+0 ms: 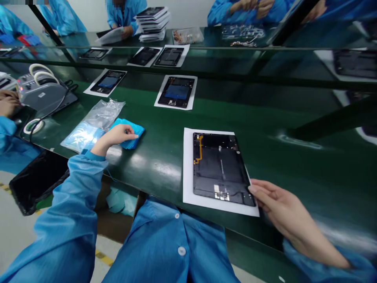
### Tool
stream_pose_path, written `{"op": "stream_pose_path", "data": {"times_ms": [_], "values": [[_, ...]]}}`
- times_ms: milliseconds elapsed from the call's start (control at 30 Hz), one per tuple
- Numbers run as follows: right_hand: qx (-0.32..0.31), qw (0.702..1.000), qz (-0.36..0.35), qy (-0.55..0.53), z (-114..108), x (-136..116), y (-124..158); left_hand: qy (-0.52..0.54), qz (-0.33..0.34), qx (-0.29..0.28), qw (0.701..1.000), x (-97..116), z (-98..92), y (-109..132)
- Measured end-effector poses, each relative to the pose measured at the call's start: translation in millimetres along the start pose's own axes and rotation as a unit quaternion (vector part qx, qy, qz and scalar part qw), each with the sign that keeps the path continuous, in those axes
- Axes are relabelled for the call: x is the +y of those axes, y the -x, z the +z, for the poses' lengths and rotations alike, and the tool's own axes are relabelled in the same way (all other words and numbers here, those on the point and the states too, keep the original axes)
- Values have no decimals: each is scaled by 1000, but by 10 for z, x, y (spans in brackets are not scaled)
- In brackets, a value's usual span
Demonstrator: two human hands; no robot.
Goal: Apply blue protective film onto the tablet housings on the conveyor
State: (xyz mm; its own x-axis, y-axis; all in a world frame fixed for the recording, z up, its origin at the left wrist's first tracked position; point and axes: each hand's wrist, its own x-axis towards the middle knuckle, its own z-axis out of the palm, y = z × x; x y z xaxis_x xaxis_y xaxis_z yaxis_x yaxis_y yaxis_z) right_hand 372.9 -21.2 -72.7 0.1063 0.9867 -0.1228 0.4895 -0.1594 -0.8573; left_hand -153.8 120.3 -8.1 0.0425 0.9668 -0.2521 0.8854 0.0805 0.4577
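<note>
On white paper (188, 169) at the bench's front lies a black tablet housing (220, 177), its inner side up, with an orange flex cable (200, 151) along its upper left. My right hand (279, 208) grips the lower right corner, thumb on the housing's edge and fingers at the paper's side, partly hidden. To the left, my left hand (119, 135) rests over a stack of blue film sheets (131, 139), its fingers curled together. Whether a sheet is between those fingertips I cannot tell. Beside the stack is a clear plastic bag (100, 114) with pale blue sheets in it.
Two more housings on paper (178, 92) (107, 82) lie farther back. A grey machine with tape rolls (44, 86) and a loose tape ring (33, 125) stand at left, near a co-worker's hand (8, 102). A raised rail (206, 74) crosses behind; a dark post (332, 118) slants at right.
</note>
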Motion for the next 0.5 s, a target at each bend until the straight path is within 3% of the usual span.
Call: {"op": "stream_pose_path", "data": {"times_ms": [67,167,267,300,367,433,500], "values": [[-27,998,55,-28,11,17,100,9,10,-19,1000,23,-73,3],[45,991,-6,128,64,-84,240,0,18,0,1000,82,-189,97],[126,946,-108,278,267,-372,409,-27,36,96,994,283,-217,346],[127,946,-139,265,386,-506,452,-35,49,142,988,394,-186,463],[66,969,-193,137,690,-803,493,-51,120,230,965,662,-56,722],[-39,981,-189,-26,1037,-1087,478,-8,184,175,967,930,135,965],[-103,972,-163,-133,1346,-1298,441,57,225,48,972,1123,328,1133]]}}
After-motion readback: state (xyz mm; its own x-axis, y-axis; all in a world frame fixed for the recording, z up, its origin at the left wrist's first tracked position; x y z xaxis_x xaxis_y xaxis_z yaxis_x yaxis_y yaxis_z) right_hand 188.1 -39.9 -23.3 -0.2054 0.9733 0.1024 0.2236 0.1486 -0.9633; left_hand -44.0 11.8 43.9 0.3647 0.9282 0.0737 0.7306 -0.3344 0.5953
